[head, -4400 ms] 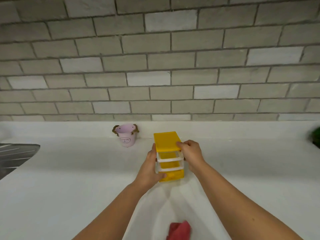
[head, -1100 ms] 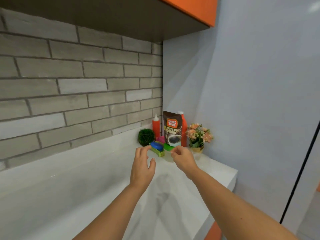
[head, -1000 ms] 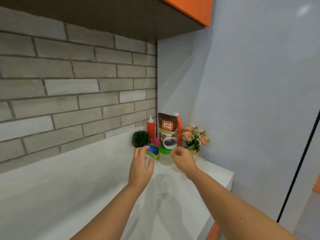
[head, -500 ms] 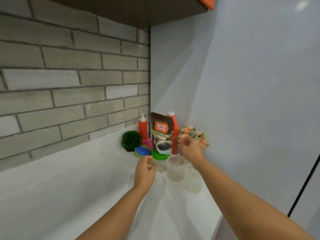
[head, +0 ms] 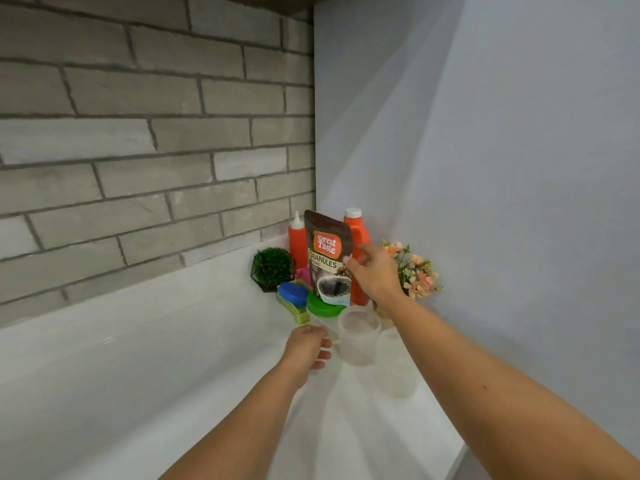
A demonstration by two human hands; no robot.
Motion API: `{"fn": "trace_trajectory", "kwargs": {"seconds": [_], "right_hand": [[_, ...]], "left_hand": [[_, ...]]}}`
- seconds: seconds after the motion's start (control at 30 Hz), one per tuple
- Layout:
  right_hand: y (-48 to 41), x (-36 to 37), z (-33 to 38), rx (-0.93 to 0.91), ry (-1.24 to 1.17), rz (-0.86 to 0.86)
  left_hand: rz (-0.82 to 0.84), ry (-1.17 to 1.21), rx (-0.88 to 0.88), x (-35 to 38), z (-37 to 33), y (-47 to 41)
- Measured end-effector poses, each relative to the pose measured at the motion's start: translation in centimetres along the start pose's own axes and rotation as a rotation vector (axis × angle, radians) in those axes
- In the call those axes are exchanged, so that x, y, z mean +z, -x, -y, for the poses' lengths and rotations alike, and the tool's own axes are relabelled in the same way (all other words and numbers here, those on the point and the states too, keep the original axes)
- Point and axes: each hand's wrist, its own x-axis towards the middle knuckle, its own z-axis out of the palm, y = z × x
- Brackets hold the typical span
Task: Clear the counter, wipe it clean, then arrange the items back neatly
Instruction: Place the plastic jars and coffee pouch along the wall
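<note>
The coffee pouch (head: 327, 258) stands upright in the corner of the white counter (head: 156, 382), where the brick wall (head: 138, 133) meets the pale wall (head: 502, 168). The person's right hand (head: 374, 273) is at the pouch's right edge. Its thumb lies on the front of the pouch and its forefinger reaches up behind. It cannot be told whether the two clamp the pouch or only touch it.

Just behind the pouch to its left stands a red squeeze bottle (head: 298, 242), and just behind it to its right an orange bottle (head: 357, 233) with a white cap. Left of the pouch sits a round green plant (head: 272, 268), with something pink (head: 304, 271) between the two. At the pouch's lower left lies a blue-and-green scrubber (head: 294, 297). Right of the pouch, past the right hand, is a bunch of peach flowers (head: 417, 273).

Directly in front of the pouch's foot is a clear tub (head: 323, 323) with a green lid (head: 323, 304). The left hand (head: 306, 348) has its fingers curled round the tub's near side and holds it on the counter. In front of the pouch and to its right stand two clear cups, one (head: 358, 336) just beside the tub, the other (head: 394, 367) nearer the person.
</note>
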Motion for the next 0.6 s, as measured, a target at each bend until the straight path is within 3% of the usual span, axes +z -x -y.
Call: {"fn": "trace_trajectory", "kwargs": {"seconds": [0.13,0.47,0.6], "right_hand": [[-0.7,0.5,-0.3,-0.084,0.012,-0.006],[-1.8,0.9,-0.8,-0.078,0.004,-0.015],[-1.7,1.0,-0.6,-0.064,0.000,-0.011]], "left_hand": [[0.001,0.033,-0.030,0.8,-0.1,-0.6],[-0.046,0.088,-0.165,2.5,0.0,-2.1],[-0.017,0.212,-0.176,3.0,0.0,-2.1]]}}
